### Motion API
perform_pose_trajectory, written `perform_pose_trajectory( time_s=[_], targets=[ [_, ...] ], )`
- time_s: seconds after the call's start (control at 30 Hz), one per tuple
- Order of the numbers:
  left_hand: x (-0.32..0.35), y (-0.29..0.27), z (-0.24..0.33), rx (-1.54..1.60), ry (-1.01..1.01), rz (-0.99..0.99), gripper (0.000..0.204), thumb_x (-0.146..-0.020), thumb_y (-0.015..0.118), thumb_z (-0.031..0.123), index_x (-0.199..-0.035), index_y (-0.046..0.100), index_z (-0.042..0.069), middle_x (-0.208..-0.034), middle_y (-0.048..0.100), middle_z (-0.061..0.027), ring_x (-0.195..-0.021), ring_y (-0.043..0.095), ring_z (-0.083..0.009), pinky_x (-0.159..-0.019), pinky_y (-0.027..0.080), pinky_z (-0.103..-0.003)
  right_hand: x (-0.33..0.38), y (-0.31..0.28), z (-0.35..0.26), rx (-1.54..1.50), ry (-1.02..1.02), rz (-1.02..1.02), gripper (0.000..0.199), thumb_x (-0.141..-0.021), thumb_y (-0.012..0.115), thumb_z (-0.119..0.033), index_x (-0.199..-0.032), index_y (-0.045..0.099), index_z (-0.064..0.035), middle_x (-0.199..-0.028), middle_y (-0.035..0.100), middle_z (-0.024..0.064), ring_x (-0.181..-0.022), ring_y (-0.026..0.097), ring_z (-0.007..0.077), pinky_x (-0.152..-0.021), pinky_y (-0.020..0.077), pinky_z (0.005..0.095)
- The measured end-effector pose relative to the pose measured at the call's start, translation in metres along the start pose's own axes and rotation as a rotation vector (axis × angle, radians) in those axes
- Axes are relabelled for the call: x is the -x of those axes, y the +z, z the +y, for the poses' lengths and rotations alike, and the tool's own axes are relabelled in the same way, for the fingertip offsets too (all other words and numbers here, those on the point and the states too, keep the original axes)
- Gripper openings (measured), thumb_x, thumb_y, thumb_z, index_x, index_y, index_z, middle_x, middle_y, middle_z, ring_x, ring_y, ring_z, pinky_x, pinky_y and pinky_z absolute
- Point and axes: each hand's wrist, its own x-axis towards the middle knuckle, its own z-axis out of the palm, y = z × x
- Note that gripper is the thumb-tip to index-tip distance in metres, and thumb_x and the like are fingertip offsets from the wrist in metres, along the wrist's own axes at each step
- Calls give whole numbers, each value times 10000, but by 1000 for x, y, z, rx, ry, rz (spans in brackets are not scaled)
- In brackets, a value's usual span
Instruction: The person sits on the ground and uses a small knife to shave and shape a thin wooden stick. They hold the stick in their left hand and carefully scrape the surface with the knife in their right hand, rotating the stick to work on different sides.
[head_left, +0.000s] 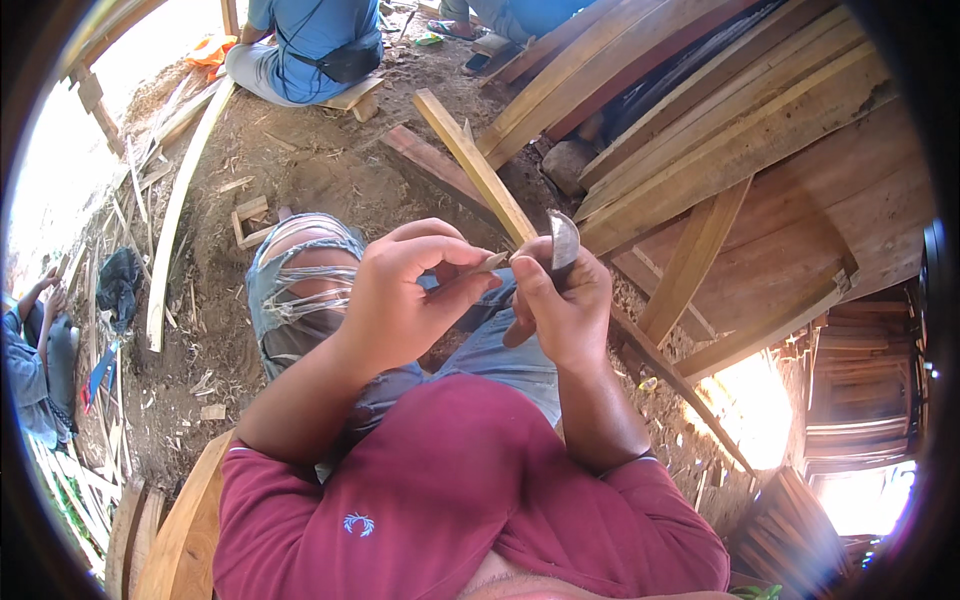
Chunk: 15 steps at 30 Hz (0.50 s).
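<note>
Both my hands are raised in front of my chest, close together over my lap. My left hand pinches a small pointed sliver of wood between thumb and fingertips, its tip toward the other hand. In my right hand is a short tool with a broad, curved grey metal blade, which sticks up beyond the thumb and index finger. The rest of this tool is mostly hidden in the fist. The sliver lies just left of my right thumb; I cannot tell whether they touch.
Ahead, a squared wooden beam slants toward my hands. Stacked curved planks fill the right. A person in blue sits ahead; another person is at far left. A long pale strip lies on the shaving-strewn dirt.
</note>
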Motion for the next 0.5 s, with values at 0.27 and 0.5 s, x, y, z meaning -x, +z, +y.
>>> perform_pose_trajectory(
  time_s=[0.27, 0.5],
  targets=[
    [2, 2, -3, 17, -20, -34, 178, -890, 914, -15, -1023, 795, -26, -930, 754, -97, -746, 771, -172, -667, 586, -305, 2, 2, -10, 72, 70, -4, 172, -1076, 810, -156, -1108, 775, 10, -750, 667, -21, -588, 578, 35, -478, 457, 229],
    [1, 3, -4, 10, -12, -37, 170, -903, 912, -3, -1023, 794, -29, -934, 754, -101, -735, 763, -171, -661, 581, -303, 1, -2, -6, 123, 14, -17, 123, -1078, 790, -123, -1082, 769, -2, -739, 654, -25, -576, 573, 34, -470, 454, 232]
  ],
)
